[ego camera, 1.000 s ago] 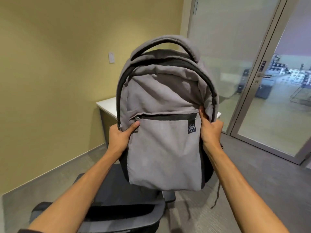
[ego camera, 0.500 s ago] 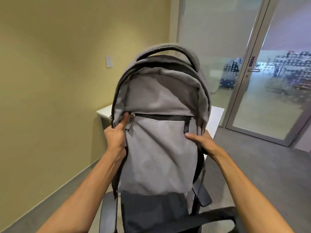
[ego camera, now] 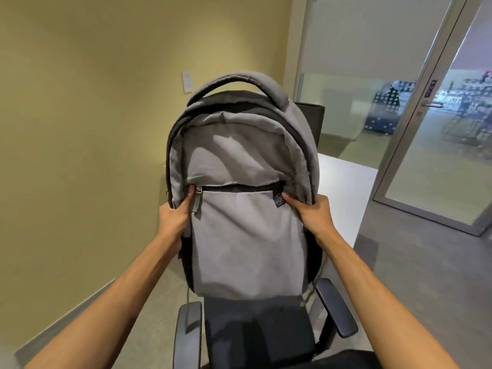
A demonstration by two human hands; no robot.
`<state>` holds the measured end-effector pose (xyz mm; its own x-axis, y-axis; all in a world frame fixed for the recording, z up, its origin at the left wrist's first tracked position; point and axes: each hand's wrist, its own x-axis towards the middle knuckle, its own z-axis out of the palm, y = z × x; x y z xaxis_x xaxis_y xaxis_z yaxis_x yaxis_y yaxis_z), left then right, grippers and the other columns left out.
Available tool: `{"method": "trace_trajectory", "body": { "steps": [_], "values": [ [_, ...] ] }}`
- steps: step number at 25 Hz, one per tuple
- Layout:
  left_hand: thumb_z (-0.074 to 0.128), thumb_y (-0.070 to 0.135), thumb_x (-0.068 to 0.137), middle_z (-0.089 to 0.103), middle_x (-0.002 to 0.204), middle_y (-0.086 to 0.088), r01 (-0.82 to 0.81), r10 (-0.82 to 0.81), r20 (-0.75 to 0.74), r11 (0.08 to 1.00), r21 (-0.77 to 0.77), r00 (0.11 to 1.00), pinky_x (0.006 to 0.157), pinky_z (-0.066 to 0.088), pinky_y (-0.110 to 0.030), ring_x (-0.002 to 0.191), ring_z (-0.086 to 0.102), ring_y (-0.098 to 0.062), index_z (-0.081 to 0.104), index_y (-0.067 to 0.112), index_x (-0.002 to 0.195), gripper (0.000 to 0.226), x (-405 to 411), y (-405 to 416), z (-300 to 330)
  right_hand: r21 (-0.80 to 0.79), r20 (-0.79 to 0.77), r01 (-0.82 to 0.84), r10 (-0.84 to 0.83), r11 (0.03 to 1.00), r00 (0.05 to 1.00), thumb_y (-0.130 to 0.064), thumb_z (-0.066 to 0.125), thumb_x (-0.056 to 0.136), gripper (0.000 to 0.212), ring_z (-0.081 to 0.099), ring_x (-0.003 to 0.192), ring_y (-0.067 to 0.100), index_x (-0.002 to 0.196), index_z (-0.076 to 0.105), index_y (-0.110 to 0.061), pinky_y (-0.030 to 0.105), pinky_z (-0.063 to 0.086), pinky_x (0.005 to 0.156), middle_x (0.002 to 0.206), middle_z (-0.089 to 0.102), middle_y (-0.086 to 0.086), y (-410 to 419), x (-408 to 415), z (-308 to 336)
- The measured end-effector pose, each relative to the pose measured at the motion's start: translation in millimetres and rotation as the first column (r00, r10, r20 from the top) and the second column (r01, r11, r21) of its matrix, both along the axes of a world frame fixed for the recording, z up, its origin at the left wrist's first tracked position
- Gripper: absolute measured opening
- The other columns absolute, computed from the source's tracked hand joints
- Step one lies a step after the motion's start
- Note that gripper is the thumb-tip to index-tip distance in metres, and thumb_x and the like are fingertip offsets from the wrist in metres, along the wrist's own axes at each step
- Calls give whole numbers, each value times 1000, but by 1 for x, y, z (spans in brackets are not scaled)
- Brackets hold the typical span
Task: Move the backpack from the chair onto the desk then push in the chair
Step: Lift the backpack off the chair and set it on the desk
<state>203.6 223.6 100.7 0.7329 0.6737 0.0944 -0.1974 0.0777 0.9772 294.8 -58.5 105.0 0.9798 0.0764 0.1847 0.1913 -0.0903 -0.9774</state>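
Observation:
I hold a grey backpack (ego camera: 245, 198) upright in the air, front pocket facing me, above the black chair (ego camera: 255, 331). My left hand (ego camera: 173, 217) grips its left side by the zipper pull. My right hand (ego camera: 311, 214) grips its right side beside the small round logo tag. The backpack's bottom edge hangs just above the chair's seat. The white desk (ego camera: 346, 193) lies behind and to the right of the backpack, mostly hidden by it.
A yellow wall (ego camera: 80, 129) stands close on the left, with a light switch (ego camera: 187, 82). A dark object (ego camera: 311, 118) stands on the desk behind the backpack. A glass door (ego camera: 436, 155) and glass partition are at right. Grey carpet covers the floor.
The view has swung so the chair now sits straight below the backpack and more of the desk shows at right. Both hands keep their grip; the right thumb has moved up beside the logo tag.

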Motion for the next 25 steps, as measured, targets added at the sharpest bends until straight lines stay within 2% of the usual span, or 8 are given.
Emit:
{"method": "trace_trajectory", "body": {
  "steps": [2,5,7,10,13,18,22,25],
  "values": [
    [75,50,78,76,79,20,15,-15,1,999,33,1000,58,53,-13,75,70,4,75,33,79,17,12,21,-5,-20,5,-1,1,1000,1000,-64,85,56,37,73,74,2,80,77,-36,21,54,63,80,78,-14,17,15,-2],
    [75,45,79,73,74,26,23,-23,-1,997,79,1000,55,49,-8,70,67,11,75,39,71,11,41,59,-10,-63,-25,28,-29,998,999,-70,84,53,60,73,81,7,92,77,-25,27,57,71,85,78,-9,52,41,-5],
    [75,43,80,73,73,27,66,-65,-9,993,98,998,55,48,-7,70,67,11,75,37,70,11,65,90,-17,-77,-60,55,-60,995,996,-70,82,55,72,73,87,11,105,75,-19,25,56,72,93,78,-5,77,57,-9],
    [76,45,77,74,74,24,162,-160,-32,981,105,987,55,49,-8,71,69,8,75,35,72,11,98,142,-23,-80,-59,105,-110,991,992,-62,82,63,65,72,88,10,109,73,-17,15,53,64,95,76,-7,122,77,-17],
    [75,46,78,75,75,20,242,-234,-77,963,117,969,56,50,-10,71,70,5,75,33,73,14,127,185,-22,-86,-55,177,-182,981,982,-56,83,67,64,70,92,14,112,71,-12,22,55,72,99,75,-3,164,92,-11],
    [75,52,75,76,81,20,310,-300,-78,937,164,951,61,51,-12,79,71,3,76,43,75,10,167,246,-1,-79,-33,247,-250,966,968,-53,83,69,63,71,93,18,111,72,-8,33,57,80,101,75,3,220,122,0],
    [73,59,73,77,89,16,280,-280,-28,944,174,960,66,52,-14,87,71,0,77,29,96,38,193,267,2,-97,-1,270,-271,958,963,-55,81,71,59,70,92,22,106,72,-9,38,57,82,99,75,5,249,150,8],
    [70,52,82,76,102,9,242,-245,-1,959,148,970,77,53,-22,96,69,-5,73,21,113,44,216,283,-2,-128,54,276,-271,953,961,-56,79,74,46,69,87,22,96,72,-17,36,56,79,90,73,0,277,181,14]
  ]
}}
